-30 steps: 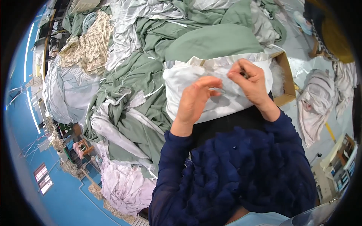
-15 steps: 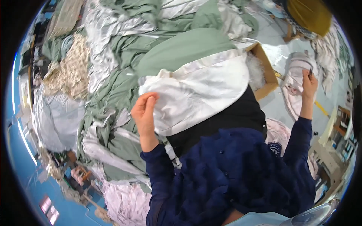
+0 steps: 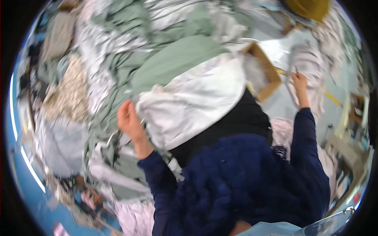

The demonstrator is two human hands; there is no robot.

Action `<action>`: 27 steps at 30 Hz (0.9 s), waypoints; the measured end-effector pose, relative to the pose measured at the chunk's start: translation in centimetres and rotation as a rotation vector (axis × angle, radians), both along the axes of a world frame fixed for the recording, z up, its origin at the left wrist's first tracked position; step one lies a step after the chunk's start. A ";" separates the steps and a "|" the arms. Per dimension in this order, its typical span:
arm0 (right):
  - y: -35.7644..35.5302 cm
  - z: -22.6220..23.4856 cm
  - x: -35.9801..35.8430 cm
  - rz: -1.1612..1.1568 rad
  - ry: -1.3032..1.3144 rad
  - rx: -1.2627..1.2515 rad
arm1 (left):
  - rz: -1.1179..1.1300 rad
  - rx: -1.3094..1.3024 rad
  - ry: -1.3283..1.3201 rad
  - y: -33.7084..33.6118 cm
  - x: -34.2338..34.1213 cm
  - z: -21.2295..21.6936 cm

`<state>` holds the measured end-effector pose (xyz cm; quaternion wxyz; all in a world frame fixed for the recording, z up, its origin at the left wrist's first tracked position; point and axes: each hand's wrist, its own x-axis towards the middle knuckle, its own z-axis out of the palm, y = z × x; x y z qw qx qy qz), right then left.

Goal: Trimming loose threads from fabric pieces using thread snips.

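Just right of the left hand, soft white cloth curves in a rounded sheet, rumpled at its near corner; smooth green cloth bulges beyond it. By the right hand lies crumpled pale cloth, and left of that hand stands a stiff cardboard box. The left fingers bend close together — blur leaves me unable to tell whether they pinch anything. The right hand closes round a thin dark tool, mostly hidden. The white cloth lies between both hands — near the left, well apart from the right.
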<state>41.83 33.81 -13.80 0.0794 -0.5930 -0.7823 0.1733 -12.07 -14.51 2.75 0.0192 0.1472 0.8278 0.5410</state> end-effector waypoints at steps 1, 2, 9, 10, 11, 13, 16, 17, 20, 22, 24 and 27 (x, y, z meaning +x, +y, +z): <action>-0.1 -1.2 0.4 0.031 0.043 0.019 | -0.006 0.000 -0.017 0.4 -0.3 -0.4; -0.9 -1.9 -0.7 0.107 0.028 0.002 | 0.003 0.014 -0.022 0.4 -0.4 -0.1; -2.8 2.9 -8.5 0.066 0.303 -0.145 | -0.095 -0.101 0.020 -0.7 -1.1 0.0; -3.8 5.3 -11.0 0.070 0.301 -0.148 | -0.167 -0.121 0.032 -0.5 -1.4 -0.2; -4.5 7.5 -13.5 0.203 0.337 -0.043 | -0.224 -0.141 0.047 -0.2 -1.6 -0.1; -6.8 11.0 -18.3 0.345 0.449 -0.061 | -0.260 -0.162 0.092 0.3 -2.6 -0.6; -11.1 15.6 -26.6 0.691 0.637 -0.098 | -0.367 -0.232 0.178 1.0 -4.2 -0.7; -12.3 16.6 -29.0 0.764 0.630 -0.119 | -0.431 -0.277 0.223 0.9 -4.7 -0.4; -15.2 17.7 -34.4 0.885 0.602 -0.208 | -0.471 -0.347 -0.117 -0.1 -6.6 -0.8; -15.6 17.1 -35.8 0.938 0.588 -0.280 | -0.511 -0.414 -0.156 -0.4 -7.6 -0.7; -15.5 16.2 -36.5 1.007 0.405 -0.194 | -0.540 -0.484 -0.198 -1.2 -8.6 -0.7; -14.5 14.9 -36.5 0.904 0.413 -0.365 | -0.662 -0.489 -0.489 -3.3 -10.0 -1.5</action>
